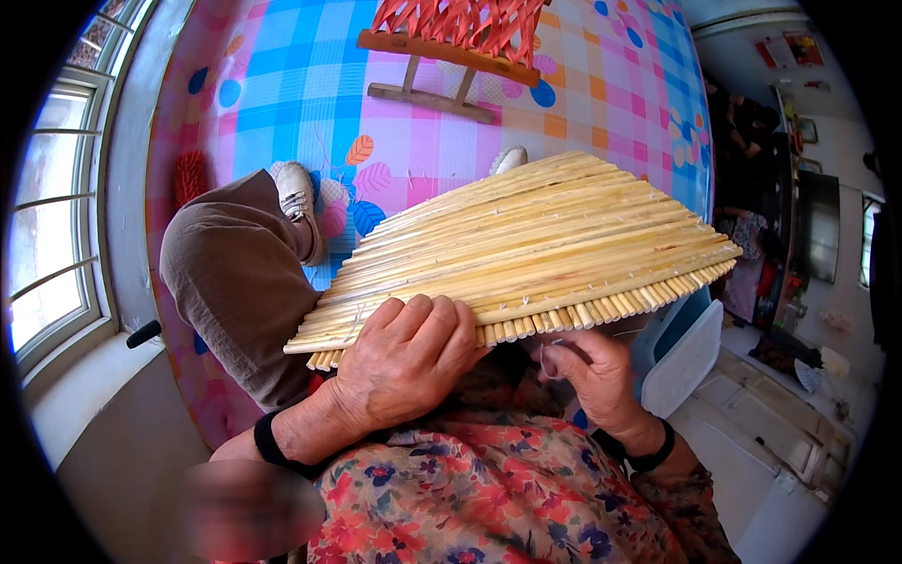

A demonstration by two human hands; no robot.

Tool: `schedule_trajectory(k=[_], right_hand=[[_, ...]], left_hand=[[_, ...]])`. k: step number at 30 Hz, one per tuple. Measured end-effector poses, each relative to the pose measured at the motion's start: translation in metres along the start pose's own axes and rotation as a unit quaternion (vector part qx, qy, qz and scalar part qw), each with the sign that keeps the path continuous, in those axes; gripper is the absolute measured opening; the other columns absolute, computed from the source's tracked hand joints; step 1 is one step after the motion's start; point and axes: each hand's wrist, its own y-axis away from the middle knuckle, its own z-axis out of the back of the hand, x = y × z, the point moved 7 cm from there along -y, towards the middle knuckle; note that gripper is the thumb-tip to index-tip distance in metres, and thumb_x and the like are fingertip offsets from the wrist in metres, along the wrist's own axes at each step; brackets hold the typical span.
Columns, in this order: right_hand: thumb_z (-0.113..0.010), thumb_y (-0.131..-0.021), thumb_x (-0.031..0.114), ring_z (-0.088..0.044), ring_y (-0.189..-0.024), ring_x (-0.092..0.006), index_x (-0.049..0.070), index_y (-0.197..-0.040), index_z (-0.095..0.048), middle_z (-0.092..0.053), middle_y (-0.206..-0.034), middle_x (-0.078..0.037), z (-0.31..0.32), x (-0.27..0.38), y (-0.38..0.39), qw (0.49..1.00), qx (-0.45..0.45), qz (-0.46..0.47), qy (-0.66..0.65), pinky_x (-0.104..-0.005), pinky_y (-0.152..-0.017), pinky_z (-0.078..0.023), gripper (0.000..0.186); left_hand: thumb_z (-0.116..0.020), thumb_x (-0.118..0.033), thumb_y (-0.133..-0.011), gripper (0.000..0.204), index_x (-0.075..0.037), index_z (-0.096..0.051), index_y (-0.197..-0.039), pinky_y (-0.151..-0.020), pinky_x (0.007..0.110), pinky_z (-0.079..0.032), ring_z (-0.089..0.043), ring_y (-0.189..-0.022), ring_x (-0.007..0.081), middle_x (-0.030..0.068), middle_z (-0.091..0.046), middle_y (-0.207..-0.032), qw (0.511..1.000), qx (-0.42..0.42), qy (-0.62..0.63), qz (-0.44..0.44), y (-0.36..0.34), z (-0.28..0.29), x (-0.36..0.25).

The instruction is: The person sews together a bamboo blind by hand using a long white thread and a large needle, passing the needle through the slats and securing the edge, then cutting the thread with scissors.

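Observation:
A stiff mat of pale yellow plant stalks point(526, 235) lies tilted across my lap, its stalks side by side in two layers. Small white thread ends stick up along its near part. My left hand point(404, 352) is closed over the near edge, left of the middle, knuckles up. Just below that edge, farther right, my right hand point(601, 376) has its thumb and fingers pinched together on a thin pale thread point(543, 362). The mat partly hides the right fingertips and my right leg.
A wooden folding stool point(451, 56) with red strapping stands ahead on the checked, leaf-printed cloth point(291, 94). A light-blue plastic box point(681, 362) is beside my right hand. To the left are a red bristly item point(190, 179) and a barred window point(56, 207).

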Motion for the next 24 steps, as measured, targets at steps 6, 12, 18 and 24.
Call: schedule_trajectory(k=[6, 12, 18, 24], right_hand=[[-0.057, -0.092, 0.009, -0.052, -0.059, -0.0046, -0.001, -0.108, -0.063, -0.062, -0.077, -0.003, -0.008, 0.008, -0.01, 0.996, 0.061, -0.017, 0.071, -0.0175, -0.051, -0.042, 0.02], [-0.056, -0.093, 0.011, -0.053, -0.066, -0.0069, 0.002, -0.114, -0.059, -0.06, -0.084, -0.005, -0.011, -0.004, -0.011, 0.995, 0.086, -0.049, 0.022, -0.0215, -0.058, -0.045, 0.023], [-0.061, -0.09, 0.018, -0.063, -0.088, -0.0208, 0.0, -0.118, -0.052, -0.064, -0.102, -0.011, -0.021, -0.043, -0.003, 0.94, 0.122, -0.114, -0.297, -0.0304, -0.072, -0.054, 0.035], [-0.063, -0.089, 0.024, -0.062, -0.086, -0.0176, 0.002, -0.112, -0.056, -0.063, -0.101, -0.009, -0.01, -0.057, -0.009, 0.988, 0.127, -0.065, -0.058, -0.0291, -0.069, -0.053, 0.033]], left_hand=[[-0.07, -0.02, -0.073, 0.04, 0.004, -0.056, -0.102, -0.06, 0.034, -0.045, -0.058, -0.075, 0.0231, 0.011, -0.058, -0.085, 1.0, 0.008, 0.003, -0.003, 0.001, 0.0, -0.002], [-0.069, -0.019, -0.075, 0.038, 0.007, -0.058, -0.101, -0.062, 0.033, -0.048, -0.061, -0.082, 0.0254, 0.0159, -0.061, -0.091, 0.999, 0.02, -0.011, -0.036, 0.0, 0.005, -0.005], [-0.058, -0.012, -0.07, 0.033, 0.007, -0.061, -0.097, -0.066, 0.03, -0.047, -0.059, -0.082, 0.0238, 0.0154, -0.059, -0.091, 0.994, 0.018, -0.027, -0.102, 0.008, -0.004, -0.02], [-0.058, -0.011, -0.071, 0.031, 0.006, -0.062, -0.096, -0.068, 0.03, -0.048, -0.059, -0.084, 0.0242, 0.0151, -0.059, -0.092, 0.992, 0.029, 0.02, -0.121, 0.017, -0.017, -0.009]])
